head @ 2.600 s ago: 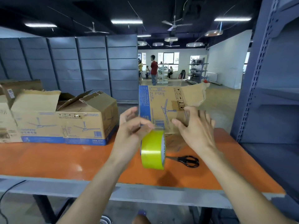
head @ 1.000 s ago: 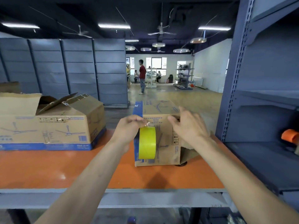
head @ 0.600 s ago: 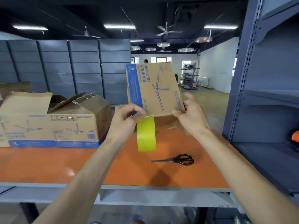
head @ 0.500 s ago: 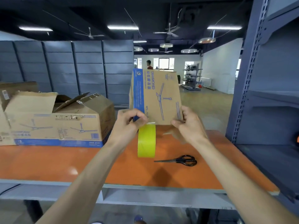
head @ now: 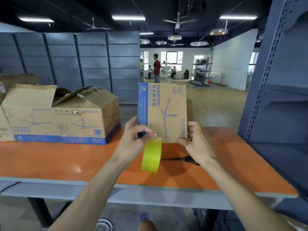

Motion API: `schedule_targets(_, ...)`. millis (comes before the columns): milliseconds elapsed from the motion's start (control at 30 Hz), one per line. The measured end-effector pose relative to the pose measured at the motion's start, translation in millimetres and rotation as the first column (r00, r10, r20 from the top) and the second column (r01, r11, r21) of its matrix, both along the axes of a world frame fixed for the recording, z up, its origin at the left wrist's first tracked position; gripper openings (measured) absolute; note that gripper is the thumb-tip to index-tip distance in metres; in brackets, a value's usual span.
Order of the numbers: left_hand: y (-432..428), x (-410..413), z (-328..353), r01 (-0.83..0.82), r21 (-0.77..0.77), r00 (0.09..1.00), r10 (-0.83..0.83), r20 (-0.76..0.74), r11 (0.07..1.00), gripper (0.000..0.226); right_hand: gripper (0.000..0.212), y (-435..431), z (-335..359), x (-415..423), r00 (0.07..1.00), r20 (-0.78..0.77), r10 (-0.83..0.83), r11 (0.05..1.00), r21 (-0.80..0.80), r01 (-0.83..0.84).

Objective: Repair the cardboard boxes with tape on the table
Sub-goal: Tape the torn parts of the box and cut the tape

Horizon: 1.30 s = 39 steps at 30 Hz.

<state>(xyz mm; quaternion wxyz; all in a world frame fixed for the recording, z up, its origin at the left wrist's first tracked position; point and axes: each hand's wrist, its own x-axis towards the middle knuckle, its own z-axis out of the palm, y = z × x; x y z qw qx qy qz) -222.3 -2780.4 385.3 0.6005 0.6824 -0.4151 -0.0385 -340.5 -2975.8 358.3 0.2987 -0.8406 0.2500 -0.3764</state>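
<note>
Arms reach forward side by side; left hand (head: 135,137) pinches the lower left corner of the box (head: 166,110), fingers curled, with a yellow tape roll (head: 151,158) hanging edge-on from the same grip; right hand (head: 195,144) clamps the lower right corner; a second ago the box lay on the table (head: 66,160) hiding the scissors (head: 181,159); now it is raised over the far side; long axis vertical, printed face toward the person.
</note>
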Motion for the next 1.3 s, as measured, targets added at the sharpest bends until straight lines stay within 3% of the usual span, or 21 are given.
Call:
schedule_targets(133, -5, -1, -15, -0.061, -0.014, 0.998, 0.062, 0.034, 0.998, 0.016, 0.079, -1, -23, -6, 0.990, -0.138, 0.036, 0.998, -0.049, -0.043)
schedule_targets(233, -4, -3, -25, -0.104, 0.001, 0.994, 0.104, 0.031, 0.995, 0.019, 0.092, -6, -35, -17, 0.952, -0.306, -0.023, 0.972, -0.230, -0.050)
schedule_targets(300, -3, -4, -28, -0.134, 0.007, 0.990, 0.134, 0.042, 0.991, 0.023, 0.095, -11, -39, -23, 0.940, -0.338, -0.055, 0.949, -0.311, -0.057)
schedule_targets(367, -4, -5, -30, -0.155, 0.004, 0.986, 0.155, 0.059, 0.988, 0.024, 0.086, -18, -43, -27, 0.923, -0.373, -0.098, 0.934, -0.355, -0.044)
schedule_targets(533, -5, -9, -35, -0.189, -0.011, 0.981, 0.189, 0.036, 0.982, 0.019, 0.033, -23, -56, -37, 0.892, -0.432, -0.133, 0.946, -0.324, -0.015)
schedule_targets(767, -6, -13, -34, -0.206, -0.025, 0.977, 0.207, 0.040, 0.978, 0.016, 0.044, -27, -49, -63, 0.860, -0.499, -0.109, 0.952, -0.301, -0.054)
schedule_targets(933, -11, -9, -36, -0.211, -0.016, 0.977, 0.212, 0.027, 0.977, 0.018, 0.049, -56, -37, -93, 0.724, -0.628, -0.287, 0.936, -0.346, 0.070)
schedule_targets(1067, -13, -11, -37, -0.220, -0.029, 0.975, 0.221, 0.003, 0.975, 0.021, 0.056, -56, -31, -93, 0.690, -0.651, -0.317, 0.934, -0.339, 0.109)
schedule_targets(1133, -12, -12, -36, -0.222, -0.043, 0.975, 0.222, 0.001, 0.974, 0.023, 0.057, -48, -28, -83, 0.695, -0.652, -0.304, 0.934, -0.349, 0.081)
schedule_targets(1300, -9, -16, -28, -0.192, -0.085, 0.981, 0.192, -0.012, 0.978, 0.010, 0.045, -16, -9, -45, 0.898, -0.434, -0.070, 0.977, -0.210, -0.025)
